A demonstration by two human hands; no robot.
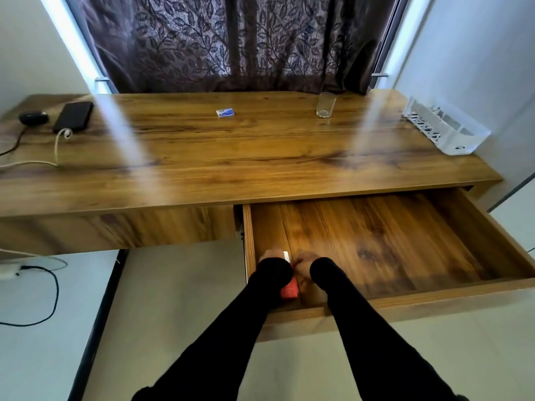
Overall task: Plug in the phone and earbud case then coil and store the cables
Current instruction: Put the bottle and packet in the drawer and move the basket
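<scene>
Down in the open wooden drawer [390,244], both hands are meeting at its front left corner. The left hand [272,257] and right hand [307,260] are blurred around a small red-and-white box [290,287]; whether their fingers are clenched on it I cannot tell. Far left on the wooden tabletop [231,151], the black phone [73,116] is lying with a white cable [58,146] at its end, beside the black earbud case [33,117] and its black cable [14,143].

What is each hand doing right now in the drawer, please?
Left hand: closed around a small white block, above a red box.
Right hand: blurred, at the same spot; its grip cannot be told.
</scene>
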